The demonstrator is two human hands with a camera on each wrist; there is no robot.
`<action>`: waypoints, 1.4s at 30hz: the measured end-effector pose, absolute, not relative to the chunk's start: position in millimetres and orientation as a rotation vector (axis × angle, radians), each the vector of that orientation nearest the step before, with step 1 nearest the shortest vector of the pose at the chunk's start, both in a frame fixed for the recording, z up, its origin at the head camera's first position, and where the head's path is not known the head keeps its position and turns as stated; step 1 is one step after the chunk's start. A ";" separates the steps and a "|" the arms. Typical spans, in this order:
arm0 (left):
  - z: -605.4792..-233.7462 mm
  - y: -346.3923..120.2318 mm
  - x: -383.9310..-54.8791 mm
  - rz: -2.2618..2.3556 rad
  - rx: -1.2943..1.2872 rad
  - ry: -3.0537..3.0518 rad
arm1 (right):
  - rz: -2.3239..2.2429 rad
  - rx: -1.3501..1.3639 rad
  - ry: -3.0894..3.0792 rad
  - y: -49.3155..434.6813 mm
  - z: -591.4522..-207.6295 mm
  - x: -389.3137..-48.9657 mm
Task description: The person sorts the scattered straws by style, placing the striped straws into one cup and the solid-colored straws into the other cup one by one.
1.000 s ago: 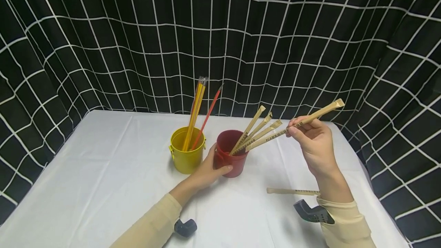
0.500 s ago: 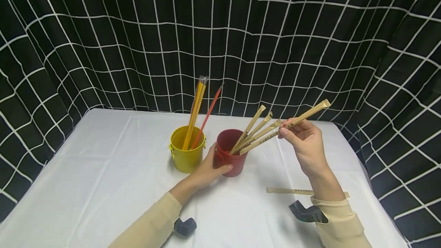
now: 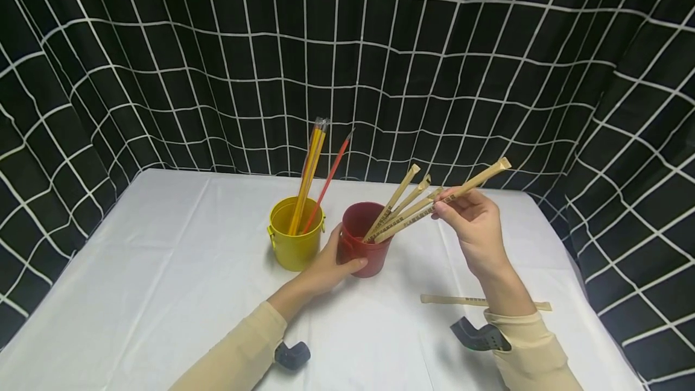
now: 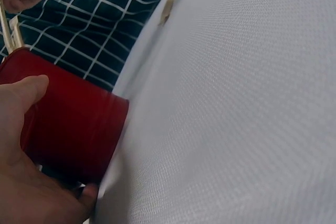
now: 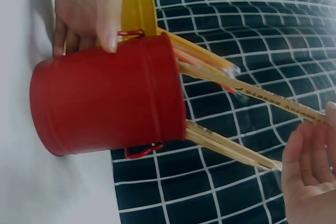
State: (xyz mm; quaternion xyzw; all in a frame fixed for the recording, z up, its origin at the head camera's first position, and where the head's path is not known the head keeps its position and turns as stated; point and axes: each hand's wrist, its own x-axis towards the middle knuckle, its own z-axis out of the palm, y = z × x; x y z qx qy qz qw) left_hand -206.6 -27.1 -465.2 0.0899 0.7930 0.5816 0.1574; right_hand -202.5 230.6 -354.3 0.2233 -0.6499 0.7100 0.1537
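My left hand (image 3: 324, 269) grips a small red bucket (image 3: 373, 259) from its left side, with the thumb across the front. Several paper-wrapped straws (image 3: 403, 183) lean to the right inside the bucket. Between thumb and fingertips, my right hand (image 3: 480, 233) pinches another paper-wrapped straw (image 3: 481, 178) near its middle. That straw slants down to the left. Seen in the right wrist view, its lower part (image 5: 210, 74) passes behind the rim of the red bucket (image 5: 105, 103). The bucket's base stands on the white cloth in the left wrist view.
Left of the red bucket stands a yellow bucket (image 3: 295, 253) holding yellow pencils (image 3: 308, 177) and a thin red stick (image 3: 334, 168) with a dark tip. One more wrapped straw (image 3: 446, 300) lies on the white-covered table (image 3: 163, 294), partly behind the right forearm. A black gridded curtain (image 3: 347, 47) surrounds the table.
My right hand has moved left with the straw, whose lower end has shifted left over the red bucket's rim. More of the straw on the table shows. My left hand keeps its hold.
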 end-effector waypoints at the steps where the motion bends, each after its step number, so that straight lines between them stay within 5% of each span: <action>1: -465.1 -27.1 -206.7 1.669 0.259 2.267 | 2.027 0.629 -1.874 229.4 -355.5 -202.9; 42: -465.7 -28.7 -208.4 1.689 0.286 2.267 | 1.751 0.469 -2.490 206.6 -405.7 -221.2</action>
